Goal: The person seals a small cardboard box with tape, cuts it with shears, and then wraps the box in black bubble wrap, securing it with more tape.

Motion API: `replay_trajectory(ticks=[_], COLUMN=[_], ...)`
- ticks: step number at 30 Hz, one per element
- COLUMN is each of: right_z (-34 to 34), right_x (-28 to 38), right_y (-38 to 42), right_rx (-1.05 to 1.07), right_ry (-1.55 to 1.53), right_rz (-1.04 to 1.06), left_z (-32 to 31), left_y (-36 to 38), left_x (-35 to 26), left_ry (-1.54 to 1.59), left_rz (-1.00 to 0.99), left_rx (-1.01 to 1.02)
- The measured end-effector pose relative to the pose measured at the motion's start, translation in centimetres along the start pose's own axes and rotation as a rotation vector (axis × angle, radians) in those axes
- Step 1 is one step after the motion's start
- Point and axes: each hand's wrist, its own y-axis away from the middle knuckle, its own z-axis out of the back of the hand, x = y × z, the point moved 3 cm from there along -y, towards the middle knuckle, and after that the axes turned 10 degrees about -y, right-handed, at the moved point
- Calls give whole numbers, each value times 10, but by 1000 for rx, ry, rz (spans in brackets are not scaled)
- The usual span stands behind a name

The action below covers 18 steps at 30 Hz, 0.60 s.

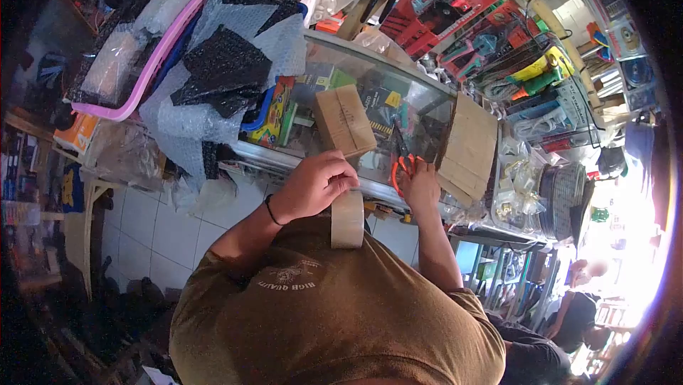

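My left hand (316, 184) is closed, its fingers pinched together just above a wide roll of packing tape (347, 221). The roll hangs from these fingers in front of my shirt; the exact grip is partly hidden. On the glass counter, my right hand (421, 187) has its fingers at the orange handles of a pair of scissors (403, 164), whose dark blades point away from me. A small brown cardboard box (345, 120) stands on the glass, just beyond my left hand. Right of the scissors lies a flattened piece of cardboard (469, 144).
Bubble wrap and a black plastic piece (226, 70) cover the counter's left end, near a pink-rimmed basket (139, 93). Packaged tools (448, 1) crowd the back. Bagged fittings (516, 196) sit at the right. Another person (575, 314) is at the lower right.
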Motion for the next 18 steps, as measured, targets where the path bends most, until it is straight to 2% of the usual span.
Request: replay_trajectory(ticks=[3, 5, 9, 11, 12, 14, 15, 18], right_z=[-7, -11, -15, -29, -19, 19, 34, 55], right_x=[-9, -19, -36, -52, -48, -29, -26, -30], right_y=[-12, -25, -34, -30, -23, 4, 12, 30], right_rx=[-90, 83, 118, 320, 325, 609, 603, 794], right_ry=[-12, -93, -247, -847, -850, -1103, -1106, -1102], right_rz=[47, 135, 73, -99, -95, -110, -115, 121], left_z=[0, 0, -5, -3, -3, -3, -4, -9], left_y=[2, 1, 2, 2, 2, -1, -2, -4], left_x=[0, 1, 1, 1, 1, 2, 4, 4], left_ry=[-13, -14, 13, 33, 29, 26, 22, 29], left_rz=[-14, -15, -14, 12, 16, 13, 3, -11], left_rx=[2, 8, 44, 62, 81, 104, 113, 149])
